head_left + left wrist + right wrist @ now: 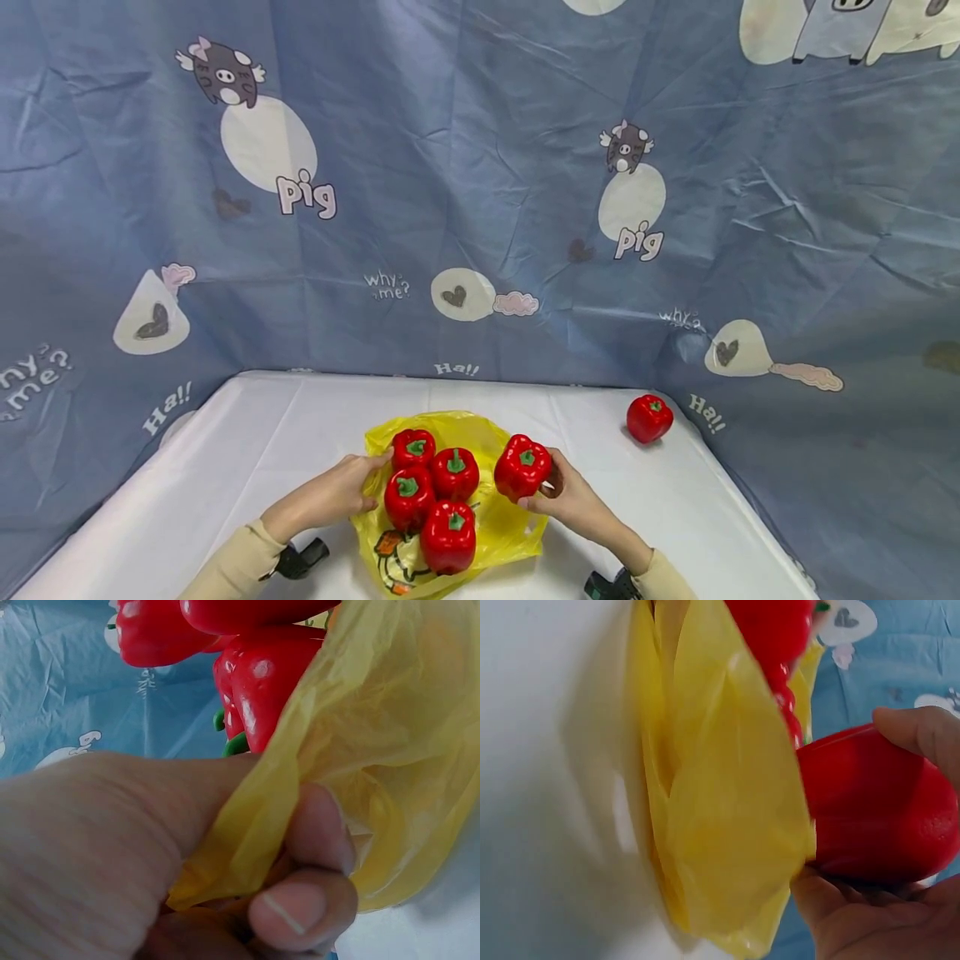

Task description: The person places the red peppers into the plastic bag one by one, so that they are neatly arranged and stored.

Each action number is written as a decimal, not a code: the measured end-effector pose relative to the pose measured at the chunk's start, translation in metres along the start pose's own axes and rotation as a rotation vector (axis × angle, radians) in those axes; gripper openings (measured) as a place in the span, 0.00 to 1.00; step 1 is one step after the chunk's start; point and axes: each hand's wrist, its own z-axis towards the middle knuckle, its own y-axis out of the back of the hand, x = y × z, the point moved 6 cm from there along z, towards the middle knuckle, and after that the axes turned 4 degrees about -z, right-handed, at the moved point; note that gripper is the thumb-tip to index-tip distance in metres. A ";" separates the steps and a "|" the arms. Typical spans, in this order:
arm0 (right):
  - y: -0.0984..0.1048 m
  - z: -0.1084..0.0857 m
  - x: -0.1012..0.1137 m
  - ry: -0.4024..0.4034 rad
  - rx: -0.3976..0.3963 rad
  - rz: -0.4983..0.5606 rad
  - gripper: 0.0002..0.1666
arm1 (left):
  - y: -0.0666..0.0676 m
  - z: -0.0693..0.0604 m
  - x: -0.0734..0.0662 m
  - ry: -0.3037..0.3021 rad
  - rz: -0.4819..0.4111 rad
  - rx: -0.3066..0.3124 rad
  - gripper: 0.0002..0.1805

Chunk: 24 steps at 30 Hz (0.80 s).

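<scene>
A yellow plastic bag [498,542] lies with its mouth spread, and several red bell peppers [447,542] with green stems sit grouped on its left part. At the bag's left edge is my left hand [337,492]; its wrist view shows the thin yellow film [262,832] pinched between thumb and fingers. On the other side, my right hand [573,504] grips a single red bell pepper [519,471] over the bag's right part. Fingers and thumb curve round that pepper [877,810] in the right wrist view, close beside the bag's yellow wall [727,802].
Another red bell pepper [648,418] stands alone near the back right corner of the white table [600,475]. A blue printed cloth [480,208] hangs behind the table and along its sides.
</scene>
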 end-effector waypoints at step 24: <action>-0.042 -0.003 -0.014 -0.004 0.194 -0.087 0.41 | -0.001 -0.003 -0.003 -0.062 -0.013 0.014 0.39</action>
